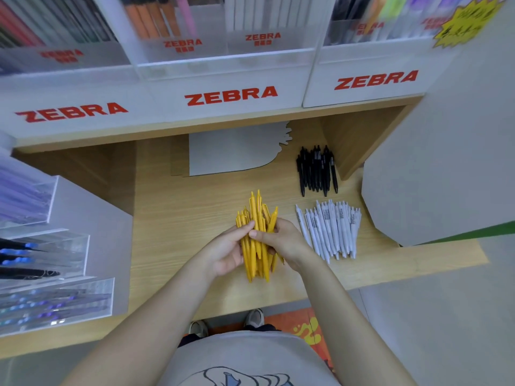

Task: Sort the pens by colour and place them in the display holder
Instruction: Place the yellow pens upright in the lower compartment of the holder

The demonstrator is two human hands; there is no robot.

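- Both hands meet over the middle of the wooden counter (172, 218), gathering a bundle of yellow pens (257, 235) between them.
- The left hand (225, 252) cups the bundle from its left side, fingers curled around the barrels, with a fingertip laid across the front of the pens.
- The right hand (281, 239) grasps the same bundle from the right, thumb and fingers wrapped around the barrels at about mid-length.
- The yellow pens stand roughly upright in the grip, unevenly aligned (some ends poke up well above the others), and their lower ends splay out below the hands.
- Just to the right of the hands, a group of white pens (330, 229) lies flat on the counter, side by side.
- Behind the white group, farther back on the counter, a group of black pens (317, 169) lies in a similar tidy cluster, apart from the white one.
- A grey card (234, 154) with a scalloped edge lies at the back of the counter.
- Above the counter stands the white display holder (231, 96), lettered ZEBRA in red, its upper compartments holding blurred pens of several colours.
- On the left, clear acrylic trays (55, 274) hold dark and bluish pens.
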